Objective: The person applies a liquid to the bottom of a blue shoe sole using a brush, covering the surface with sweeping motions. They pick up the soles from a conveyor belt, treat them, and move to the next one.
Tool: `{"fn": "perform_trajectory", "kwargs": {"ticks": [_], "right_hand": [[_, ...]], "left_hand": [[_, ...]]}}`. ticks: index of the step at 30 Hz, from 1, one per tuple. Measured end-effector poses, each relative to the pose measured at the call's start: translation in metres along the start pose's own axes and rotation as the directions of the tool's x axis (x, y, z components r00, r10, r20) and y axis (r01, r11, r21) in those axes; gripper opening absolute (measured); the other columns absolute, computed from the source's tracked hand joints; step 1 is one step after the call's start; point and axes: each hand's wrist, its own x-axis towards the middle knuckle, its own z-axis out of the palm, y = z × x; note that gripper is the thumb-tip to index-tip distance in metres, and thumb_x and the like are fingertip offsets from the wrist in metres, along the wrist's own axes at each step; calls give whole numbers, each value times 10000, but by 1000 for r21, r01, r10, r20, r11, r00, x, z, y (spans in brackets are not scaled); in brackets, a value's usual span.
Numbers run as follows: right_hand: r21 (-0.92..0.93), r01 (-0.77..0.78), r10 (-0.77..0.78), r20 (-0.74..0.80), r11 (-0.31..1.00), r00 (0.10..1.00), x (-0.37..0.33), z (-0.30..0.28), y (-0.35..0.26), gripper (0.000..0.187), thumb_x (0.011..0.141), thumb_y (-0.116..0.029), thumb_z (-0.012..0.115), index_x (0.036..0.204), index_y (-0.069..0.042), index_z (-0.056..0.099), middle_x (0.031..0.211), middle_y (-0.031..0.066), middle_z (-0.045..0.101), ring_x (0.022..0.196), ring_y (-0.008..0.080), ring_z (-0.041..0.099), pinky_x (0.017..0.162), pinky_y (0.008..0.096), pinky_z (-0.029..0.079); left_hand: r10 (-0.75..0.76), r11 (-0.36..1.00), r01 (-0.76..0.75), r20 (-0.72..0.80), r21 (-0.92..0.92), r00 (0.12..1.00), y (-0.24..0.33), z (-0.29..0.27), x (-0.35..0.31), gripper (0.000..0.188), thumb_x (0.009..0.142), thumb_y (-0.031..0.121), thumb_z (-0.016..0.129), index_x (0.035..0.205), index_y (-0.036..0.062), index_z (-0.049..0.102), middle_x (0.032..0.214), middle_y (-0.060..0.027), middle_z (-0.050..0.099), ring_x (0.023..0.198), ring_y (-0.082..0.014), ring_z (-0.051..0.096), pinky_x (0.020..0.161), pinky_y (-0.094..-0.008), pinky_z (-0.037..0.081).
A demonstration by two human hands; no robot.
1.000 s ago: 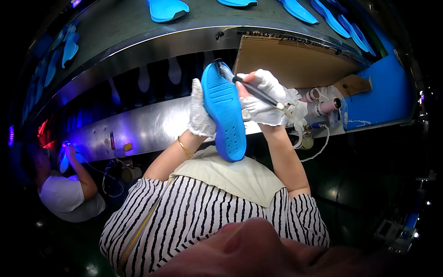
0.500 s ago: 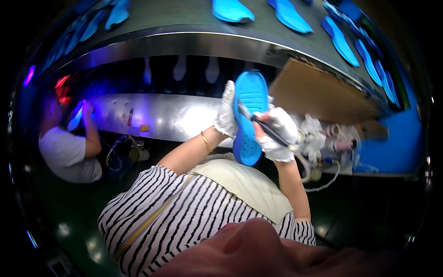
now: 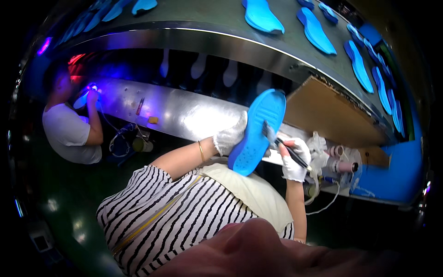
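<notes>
A blue shoe sole point(image 3: 251, 150) is held up at a tilt in front of my body, its ridged and dotted face toward me. My left hand point(image 3: 232, 135), in a white glove, grips it along its left edge; some fingers are hidden behind it. Closed around the dark handle of a brush point(image 3: 270, 135) is my right hand point(image 3: 295, 159), also white-gloved with bare fingertips showing. The brush's pale bristle end meets the sole's face near the middle, below the ridges.
More blue soles point(image 3: 316, 32) lie on the dark conveyor belt point(image 3: 217, 14) ahead. A metal shelf point(image 3: 173, 108) runs beneath it. To the right stand a cardboard sheet point(image 3: 330, 111), thread spools point(image 3: 344, 166) and crumpled white material point(image 3: 317, 147). A co-worker point(image 3: 69, 124) sits at the left.
The sole has tilted further, its top leaning right, and sits lower and more to the right in the picture. The brush has shifted on its face. The surroundings have shifted with the view.
</notes>
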Motion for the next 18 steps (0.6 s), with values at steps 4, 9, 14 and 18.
{"fn": "perform_trajectory", "kwargs": {"ticks": [4,9,14,18], "right_hand": [[189,-155,124,164,970,979,6,15,-4,117,778,43,650,858,-12,584,875,110,641,701,135,631,603,233,505],[60,48,-53,86,997,995,22,15,-4,145,738,50,683,839,-32,621,849,98,657,741,151,638,652,256,507],[54,151,-160,312,987,937,23,20,-29,170,685,50,725,812,-28,643,832,104,654,783,180,647,704,272,508],[147,80,-89,58,986,994,23,21,-15,138,726,71,689,815,-23,641,830,100,648,787,167,638,705,278,512]], "left_hand": [[-26,997,16,-121,-78,992,11,7,22,924,770,766,286,1393,84,295,1289,-143,480,1131,-270,518,944,-403,459],[119,945,-97,52,-313,991,22,15,47,1120,623,886,261,1339,29,349,1209,-193,527,1052,-322,568,916,-460,472],[279,861,-177,152,-478,948,35,13,58,1167,547,903,357,1309,19,376,1181,-183,528,1005,-318,572,961,-496,425],[393,885,-338,124,-319,911,50,17,62,1168,521,892,430,1329,52,356,1193,-166,521,977,-294,576,985,-524,397]]}}
